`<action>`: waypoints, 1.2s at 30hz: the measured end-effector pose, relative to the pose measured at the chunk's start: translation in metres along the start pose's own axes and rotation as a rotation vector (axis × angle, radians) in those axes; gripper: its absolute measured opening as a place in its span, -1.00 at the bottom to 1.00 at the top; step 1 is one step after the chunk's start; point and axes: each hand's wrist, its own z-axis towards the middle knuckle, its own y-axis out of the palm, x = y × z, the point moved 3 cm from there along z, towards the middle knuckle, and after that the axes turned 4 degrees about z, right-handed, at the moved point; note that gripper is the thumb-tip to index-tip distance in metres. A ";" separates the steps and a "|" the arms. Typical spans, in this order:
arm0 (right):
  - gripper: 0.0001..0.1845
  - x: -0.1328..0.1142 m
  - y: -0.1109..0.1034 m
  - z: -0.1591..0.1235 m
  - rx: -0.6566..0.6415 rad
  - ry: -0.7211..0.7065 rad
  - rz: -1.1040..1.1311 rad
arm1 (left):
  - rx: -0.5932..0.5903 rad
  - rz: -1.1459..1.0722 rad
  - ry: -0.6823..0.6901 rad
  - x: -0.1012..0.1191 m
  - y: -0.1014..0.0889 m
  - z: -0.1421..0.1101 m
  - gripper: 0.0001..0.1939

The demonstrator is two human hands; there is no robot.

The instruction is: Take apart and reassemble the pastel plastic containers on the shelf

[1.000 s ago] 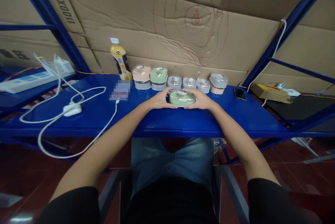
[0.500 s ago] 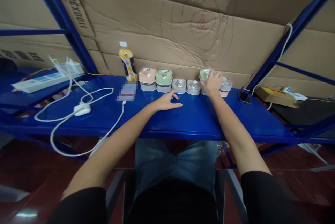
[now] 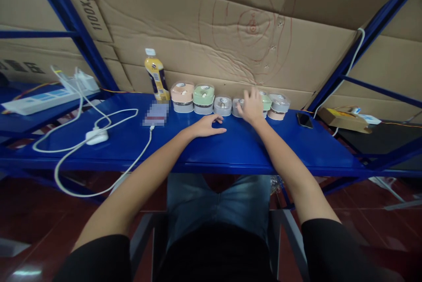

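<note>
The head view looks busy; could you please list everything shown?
Table: 1, blue, centre
Peach stack: 1, peach over grey, row's left
Green stacks: 2, green-topped, second and fifth
Single boxes: 2, grey, third and fourth
Grey stack: 1, grey over peach, right end
Bottle: 1, yellow, left of row
Pixelated item: 1, unclear, before bottle
Charger: 1, white, table's left
Power strip: 1, white, far left
Phone: 1, black, table's right
Carton: 1, brown, far right
Cardboard: several, brown, behind
Chair: 1, grey, below
Jeans: 1, blue, below
Left hand: 1, bare, at table
Right hand: 1, bare, at row
</note>
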 end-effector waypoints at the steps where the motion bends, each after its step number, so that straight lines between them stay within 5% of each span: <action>1: -0.22 -0.009 0.004 0.000 -0.056 -0.073 0.020 | 0.000 0.002 0.003 0.000 0.000 0.000 -0.33; 9: -0.12 -0.015 0.045 -0.012 -0.245 -0.061 0.019 | 0.003 0.020 0.028 -0.001 -0.001 0.001 -0.41; 17: -0.30 -0.027 -0.005 -0.029 -0.057 0.118 0.050 | 0.072 -0.032 0.005 0.000 -0.002 0.000 -0.35; 21: -0.10 -0.016 -0.017 -0.034 -0.270 0.319 0.080 | 0.122 -0.084 -0.009 -0.003 -0.003 0.000 -0.17; 23: -0.07 -0.009 -0.017 -0.036 -0.403 0.234 0.185 | 0.130 -0.096 -0.002 -0.004 -0.004 0.001 -0.02; 25: 0.00 -0.008 -0.018 -0.039 -0.468 0.001 0.339 | 0.117 -0.103 0.011 -0.005 -0.004 0.001 0.13; 29: 0.17 -0.017 -0.021 -0.046 -0.443 -0.324 0.543 | 0.053 -0.132 0.094 0.000 -0.002 0.000 0.33; 36: 0.09 -0.034 -0.014 -0.053 -0.458 -0.363 0.525 | -0.005 -0.086 0.183 0.007 0.003 -0.005 0.23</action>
